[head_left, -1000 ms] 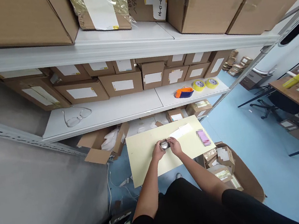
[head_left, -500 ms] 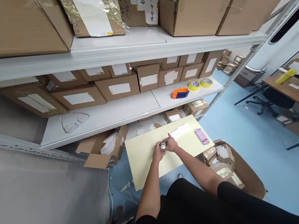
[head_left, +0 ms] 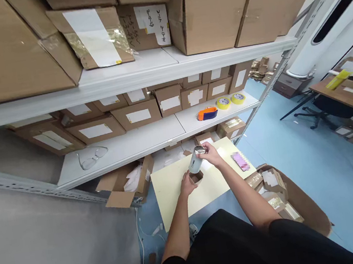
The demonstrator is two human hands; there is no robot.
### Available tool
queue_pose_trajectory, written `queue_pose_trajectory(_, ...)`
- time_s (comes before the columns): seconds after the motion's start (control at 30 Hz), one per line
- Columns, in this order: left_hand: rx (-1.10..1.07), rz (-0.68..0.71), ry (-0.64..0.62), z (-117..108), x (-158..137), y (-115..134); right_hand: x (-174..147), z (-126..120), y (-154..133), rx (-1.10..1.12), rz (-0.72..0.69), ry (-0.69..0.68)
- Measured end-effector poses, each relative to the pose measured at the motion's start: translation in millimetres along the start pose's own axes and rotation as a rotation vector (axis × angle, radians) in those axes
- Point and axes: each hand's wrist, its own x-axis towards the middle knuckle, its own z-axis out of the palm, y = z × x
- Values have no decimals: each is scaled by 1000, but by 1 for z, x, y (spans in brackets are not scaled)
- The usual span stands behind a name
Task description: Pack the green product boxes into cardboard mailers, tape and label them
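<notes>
My right hand grips a pale bottle by its shiny silver end, fingers wrapped round it. The bottle is tilted, its lower end at the mouth of a small open cardboard box. Whether that end is partly inside I cannot tell. My left hand holds the box from its left side, over a cream tabletop. White paper lies behind the bottle, and a pink phone-like thing, blurred out, is on the right of the tabletop.
A white shelf ahead carries glasses, an orange and blue strap-like roll, yellow tape rolls and labelled boxes. An open carton stands left of the table; a large carton with several small boxes stands to its right.
My right hand has risen with the bottle, so its pale body now shows above the box. My left hand stays low with the box. The view has shifted slightly.
</notes>
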Motion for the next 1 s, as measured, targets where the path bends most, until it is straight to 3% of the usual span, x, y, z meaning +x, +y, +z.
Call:
queue_pose_trajectory(0.13,52,10,34,-32,-17,40,2,-5,-18,28,-10,9)
queue_pose_trajectory(0.3,-338,302,119,-48,-35,126,10,-11,-31,-15,-39,-37)
queue_pose_trajectory(0.37,-335,358,258,-45,-36,164,14,-13,-36,-27,-44,-44)
queue_pose_trajectory(0.47,-281,301,458,-42,-33,206,15,-21,-43,36,-57,-93)
queue_pose_trajectory(0.57,-360,289,500,-49,-33,228,9,-40,-43,223,-65,-360)
queue_pose_trajectory(0.63,-479,308,436,-55,-36,237,0,-54,-38,312,-16,-569)
queue_pose_trajectory(0.7,-564,324,348,-59,-38,248,-9,-65,-31,366,39,-680)
queue_pose_trajectory(0.8,-568,343,299,-56,-40,268,-20,-72,-25,401,35,-632)
queue_pose_trajectory(0.9,-569,340,367,-47,-40,288,-26,-79,-26,345,-20,-483)
queue_pose_trajectory(1.0,-602,320,410,-38,-40,302,-30,-93,-30,333,-40,-523)
